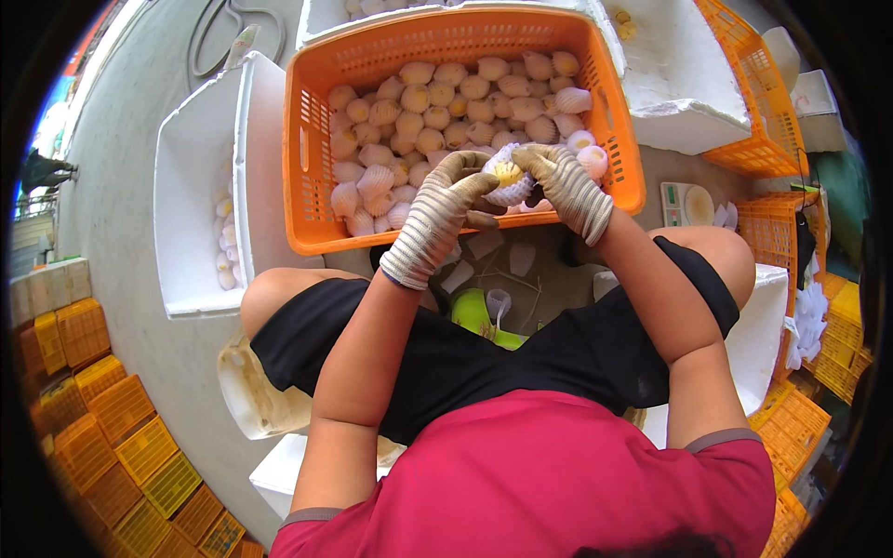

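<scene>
Both hands wear striped knit gloves with brownish palms. Between them, over the near edge of an orange crate [305, 209], is a yellow round fruit [505, 174] in a white foam net sleeve. My left hand [446, 200] has its fingers closed on the fruit's left side. From the other side, my right hand [560, 184] pinches the sleeve at its upper right. Inside the crate lie many foam-netted fruits [437, 116], pale pink and white, filling much of it.
White foam boxes stand left [195, 200] and upper right [684, 93] of the crate. A small scale [686, 205] is on the right. Below the crate are a green basin [474, 314] and scattered white sleeves [521, 259]. Stacked yellow and orange crates [116, 409] line the lower left.
</scene>
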A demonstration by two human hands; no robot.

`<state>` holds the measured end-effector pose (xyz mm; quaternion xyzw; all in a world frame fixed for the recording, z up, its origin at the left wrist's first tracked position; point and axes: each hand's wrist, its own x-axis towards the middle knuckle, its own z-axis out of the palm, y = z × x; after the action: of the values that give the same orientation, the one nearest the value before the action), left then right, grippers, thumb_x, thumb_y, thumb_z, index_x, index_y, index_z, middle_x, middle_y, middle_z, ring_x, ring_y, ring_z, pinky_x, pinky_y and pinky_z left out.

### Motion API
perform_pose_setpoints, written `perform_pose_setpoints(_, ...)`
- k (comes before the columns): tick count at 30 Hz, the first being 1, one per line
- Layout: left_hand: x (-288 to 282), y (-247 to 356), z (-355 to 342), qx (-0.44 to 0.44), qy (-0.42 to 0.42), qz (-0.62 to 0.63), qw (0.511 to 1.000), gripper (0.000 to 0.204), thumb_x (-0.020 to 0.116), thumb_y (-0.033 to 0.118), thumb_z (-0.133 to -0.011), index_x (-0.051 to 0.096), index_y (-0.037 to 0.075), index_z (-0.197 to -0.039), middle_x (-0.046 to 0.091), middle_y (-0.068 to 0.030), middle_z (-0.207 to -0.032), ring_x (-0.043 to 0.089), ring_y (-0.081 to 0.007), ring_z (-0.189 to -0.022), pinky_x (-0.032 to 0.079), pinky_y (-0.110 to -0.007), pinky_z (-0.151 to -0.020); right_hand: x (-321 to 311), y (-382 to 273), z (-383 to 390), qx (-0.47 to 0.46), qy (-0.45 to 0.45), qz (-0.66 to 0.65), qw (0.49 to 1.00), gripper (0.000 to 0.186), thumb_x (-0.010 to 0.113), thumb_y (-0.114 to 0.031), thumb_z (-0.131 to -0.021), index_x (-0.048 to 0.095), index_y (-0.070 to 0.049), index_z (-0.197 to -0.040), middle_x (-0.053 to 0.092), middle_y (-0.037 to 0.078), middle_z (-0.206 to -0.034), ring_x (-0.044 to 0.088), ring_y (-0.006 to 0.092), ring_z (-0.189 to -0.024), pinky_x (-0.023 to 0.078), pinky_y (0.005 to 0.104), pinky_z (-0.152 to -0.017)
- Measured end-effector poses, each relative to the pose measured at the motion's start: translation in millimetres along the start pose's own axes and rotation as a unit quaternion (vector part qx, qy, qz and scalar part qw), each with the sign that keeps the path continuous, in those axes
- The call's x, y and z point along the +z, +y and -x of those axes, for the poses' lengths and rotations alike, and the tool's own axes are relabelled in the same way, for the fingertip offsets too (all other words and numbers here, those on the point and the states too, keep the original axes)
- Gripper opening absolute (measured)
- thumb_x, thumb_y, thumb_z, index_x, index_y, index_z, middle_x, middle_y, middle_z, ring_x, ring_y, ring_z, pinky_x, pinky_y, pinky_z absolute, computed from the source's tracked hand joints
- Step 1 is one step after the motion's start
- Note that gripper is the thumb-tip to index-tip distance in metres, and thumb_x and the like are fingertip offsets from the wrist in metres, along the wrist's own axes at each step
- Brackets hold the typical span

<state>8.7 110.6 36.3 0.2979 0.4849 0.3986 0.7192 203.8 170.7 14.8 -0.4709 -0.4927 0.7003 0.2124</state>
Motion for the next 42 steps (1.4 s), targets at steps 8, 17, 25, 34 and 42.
perform_pose_setpoints(8,-4,-9,-1,0.006,0.0,-0.005,1.0,0.047,0.066,0.031,-0.094,0.048,0.003,-0.127,0.059,-0.0097,-0.115,0.067,-0.0195,-0.093,0.059,-0.03,-0.071,16,-14,3,-0.093,0.033,0.152,0.983,0.031,0.063,-0.029,-0.094,0.067,0.0,-0.102,0.066,0.004,-0.085,0.058,0.0117,-0.076,0.05,0.0284,-0.07)
perform_pose_setpoints(17,-20,-9,-9,-0.037,-0.008,0.086,0.996,0.043,0.061,0.032,-0.097,0.049,0.004,-0.127,0.065,-0.0112,-0.108,0.069,-0.0201,-0.084,0.059,-0.03,-0.069,6,-12,2,-0.082,-0.036,-0.04,0.995,0.04,0.071,-0.028,-0.09,0.066,-0.003,-0.12,0.068,0.001,-0.098,0.057,0.0077,-0.075,0.049,0.0223,-0.073)
perform_pose_setpoints(25,-26,-20,-18,-0.12,-0.009,0.155,0.981,0.06,0.037,0.058,-0.098,0.06,0.005,-0.115,0.07,-0.0096,-0.083,0.067,-0.0195,-0.061,0.057,-0.03,-0.054,22,-15,3,-0.117,-0.085,0.066,0.987,0.074,0.082,-0.031,-0.078,0.049,-0.007,-0.14,0.059,0.01,-0.129,0.057,0.0204,-0.12,0.047,0.0343,-0.102)
perform_pose_setpoints(34,-15,-6,-10,-0.063,0.044,0.032,0.997,0.052,0.053,0.052,-0.096,0.059,0.003,-0.111,0.069,-0.0115,-0.085,0.067,-0.0181,-0.058,0.054,-0.025,-0.049,28,-1,3,-0.044,-0.092,-0.13,0.986,0.061,0.068,-0.027,-0.093,0.041,-0.011,-0.146,0.055,0.007,-0.13,0.054,0.0156,-0.118,0.047,0.0296,-0.101)
perform_pose_setpoints(42,-15,-25,-18,0.049,0.127,-0.103,0.985,0.03,0.054,0.031,-0.101,0.062,0.003,-0.093,0.064,-0.0058,-0.067,0.059,-0.0104,-0.048,0.043,-0.021,-0.042,30,4,1,0.048,-0.104,-0.349,0.93,0.045,0.061,-0.023,-0.095,0.047,-0.009,-0.135,0.057,0.011,-0.123,0.061,0.0262,-0.112,0.052,0.044,-0.1)
